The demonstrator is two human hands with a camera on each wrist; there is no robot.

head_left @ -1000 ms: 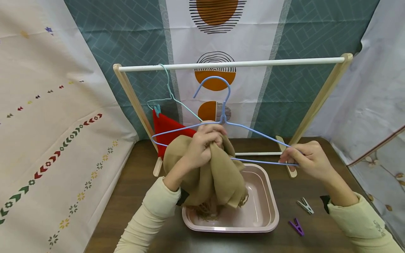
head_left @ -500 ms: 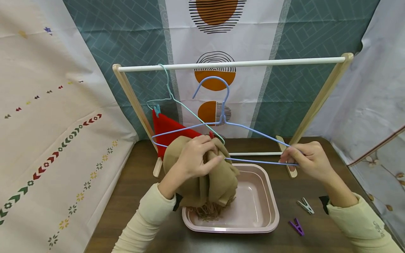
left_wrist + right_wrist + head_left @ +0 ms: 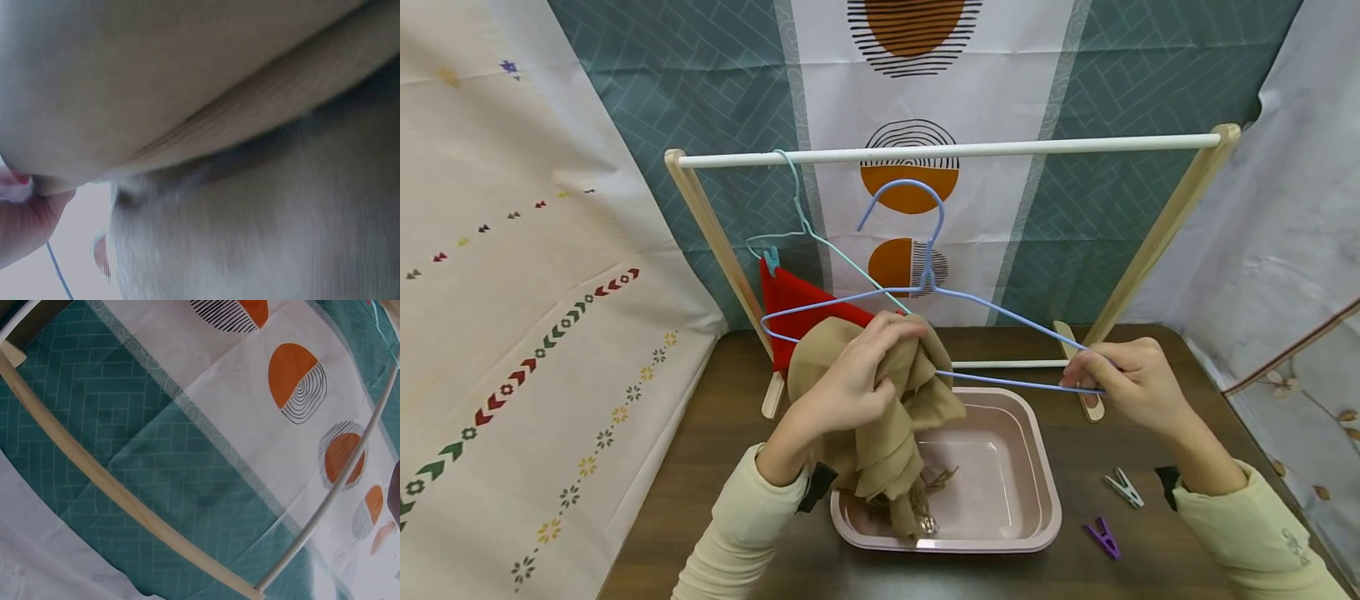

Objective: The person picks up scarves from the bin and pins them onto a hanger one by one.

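Note:
A tan fringed scarf point(image 3: 887, 454) hangs bunched over the lower bar of a blue wire hanger point(image 3: 928, 279). My left hand point(image 3: 853, 379) grips the scarf from above, fingers curled over its upper folds. At the hanger's right corner, my right hand point(image 3: 1131, 383) pinches the wire between thumb and fingers, keeping the hook upward. The scarf's fringed end drops into a pink basin point(image 3: 1047, 475) below. Close, blurred scarf cloth point(image 3: 250, 244) takes up much of the left wrist view. The hanger's lower bar is partly hidden behind the scarf and left hand.
Behind stands a wooden rack with a white rod point(image 3: 1015, 150). A turquoise hanger point(image 3: 797, 192) hangs at its left, carrying a red cloth point(image 3: 801, 302) held by a turquoise clothespin point(image 3: 771, 262). A white clothespin point(image 3: 1124, 489) and a purple clothespin point(image 3: 1103, 537) lie right of the basin.
My left hand has loosened on the scarf, then gripped it again slightly lower and to the left. The scarf's hanging folds have shifted left. The blue hanger and right hand stay nearly still.

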